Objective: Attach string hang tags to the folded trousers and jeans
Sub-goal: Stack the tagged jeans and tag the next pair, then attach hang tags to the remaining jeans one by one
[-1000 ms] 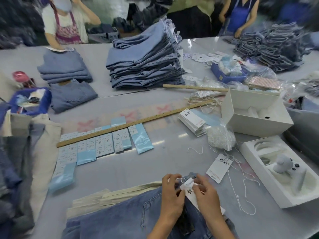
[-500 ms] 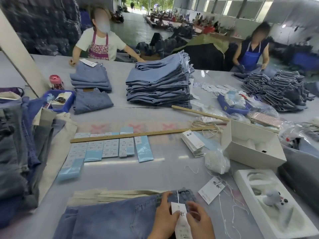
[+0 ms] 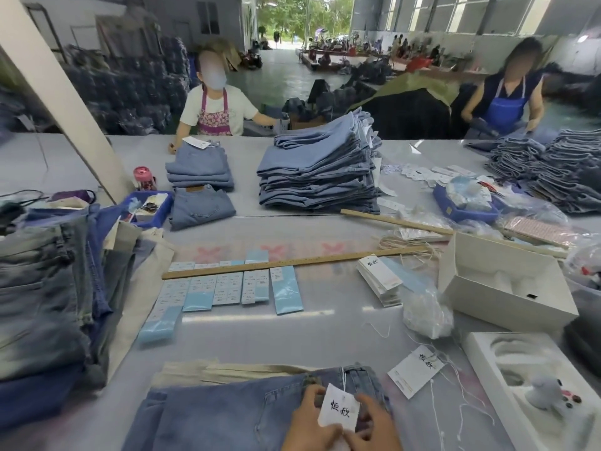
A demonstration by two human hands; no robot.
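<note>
Your left hand (image 3: pixel 312 418) and right hand (image 3: pixel 374 424) pinch the light, bendy hang tag (image 3: pixel 338 408) lying on the soft folded jeans (image 3: pixel 227 415) near the waistband, so hold its edges, not the thin string (image 3: pixel 343 375).

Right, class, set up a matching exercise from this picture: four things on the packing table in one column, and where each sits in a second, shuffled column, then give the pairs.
Things
1. hang tag
2. wooden ruler
3. pink-capped bottle
4. white toy figure

Places
A. in the moulded white tray, near right
B. held between both hands over the jeans
C. across the row of blue and white labels
D. behind the blue bin on the far left

Pairs: 1-B, 2-C, 3-D, 4-A
</note>
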